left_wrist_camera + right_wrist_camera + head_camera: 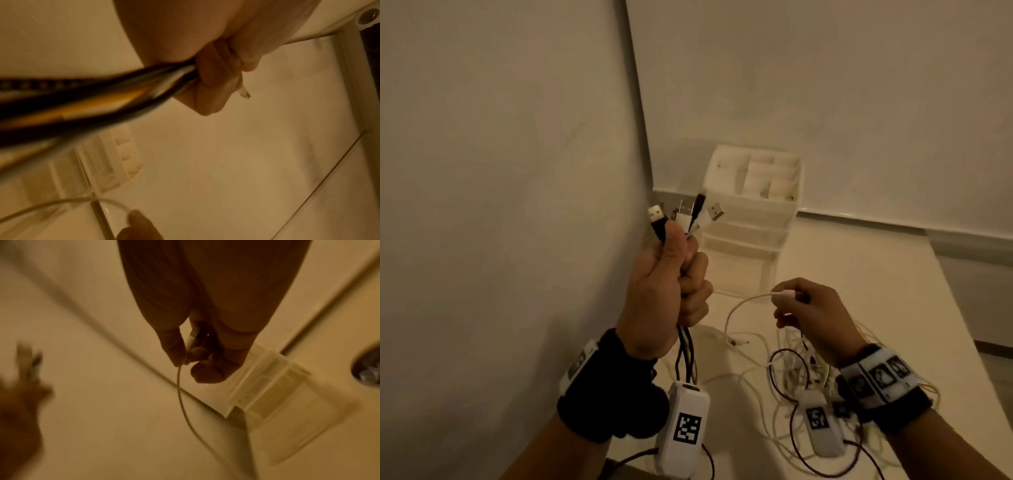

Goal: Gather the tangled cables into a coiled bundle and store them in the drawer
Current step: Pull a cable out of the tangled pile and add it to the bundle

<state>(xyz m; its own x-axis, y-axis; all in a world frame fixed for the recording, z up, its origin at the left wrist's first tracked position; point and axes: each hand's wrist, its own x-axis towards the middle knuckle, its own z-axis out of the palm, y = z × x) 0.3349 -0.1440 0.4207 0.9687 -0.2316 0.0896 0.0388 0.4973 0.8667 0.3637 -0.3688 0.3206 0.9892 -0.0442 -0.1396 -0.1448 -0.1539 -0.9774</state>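
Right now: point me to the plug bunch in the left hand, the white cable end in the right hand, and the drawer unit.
plug bunch point(685, 214), head view, on the middle white USB plug.
white cable end point(786, 294), head view, on the connector body between the fingers.
drawer unit point(748, 236), head view, on a front drawer face.

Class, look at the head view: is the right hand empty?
No, the right hand pinches the plug end of a white cable that loops down toward the tangle on the table.
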